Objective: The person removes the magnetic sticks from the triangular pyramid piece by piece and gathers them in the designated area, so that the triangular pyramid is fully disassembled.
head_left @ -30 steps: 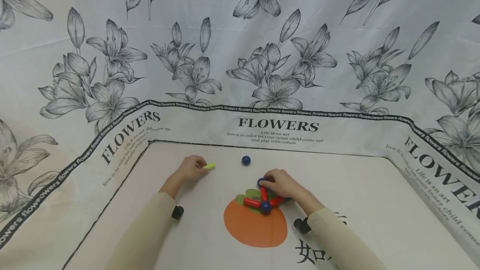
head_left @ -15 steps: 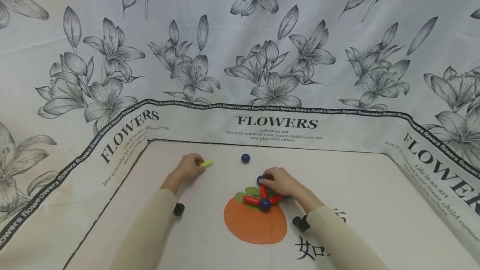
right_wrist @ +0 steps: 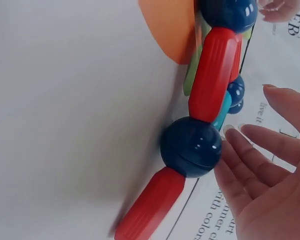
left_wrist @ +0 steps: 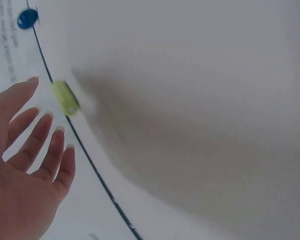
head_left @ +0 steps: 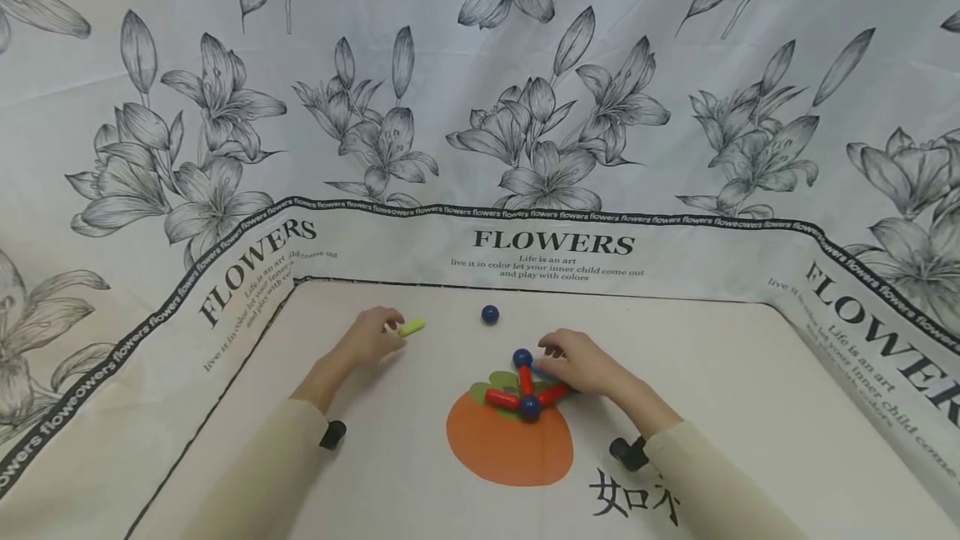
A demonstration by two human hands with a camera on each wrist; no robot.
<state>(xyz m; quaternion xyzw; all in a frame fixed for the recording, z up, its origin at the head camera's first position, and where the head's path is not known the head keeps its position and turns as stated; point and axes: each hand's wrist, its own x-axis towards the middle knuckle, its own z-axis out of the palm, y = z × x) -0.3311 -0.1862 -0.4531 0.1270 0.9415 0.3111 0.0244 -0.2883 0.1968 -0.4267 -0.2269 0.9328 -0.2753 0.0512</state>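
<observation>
In the head view, my left hand (head_left: 375, 335) is beside a yellow-green rod (head_left: 412, 327) lying on the table. The left wrist view shows its fingers loosely spread and apart from the rod (left_wrist: 65, 98). Red magnetic building rods (head_left: 502, 398) join at a blue ball (head_left: 529, 407), and another blue ball (head_left: 522, 357) caps the rod pointing away. My right hand (head_left: 581, 361) hovers over the right side of this build, fingers relaxed, holding nothing. In the right wrist view, a blue ball (right_wrist: 191, 147) links two red rods, and a light-blue rod (right_wrist: 221, 112) shows partly behind.
A loose blue ball (head_left: 490, 314) rests farther back on the table. Under the build, the white tabletop cover (head_left: 420, 457) has a printed orange fruit (head_left: 510, 448) and black characters. Flower-printed cloth (head_left: 555, 248) encloses the back and sides.
My left fingers have let go of the yellow-green rod. My right hand has released the far blue ball of the build and shifted slightly to the right.
</observation>
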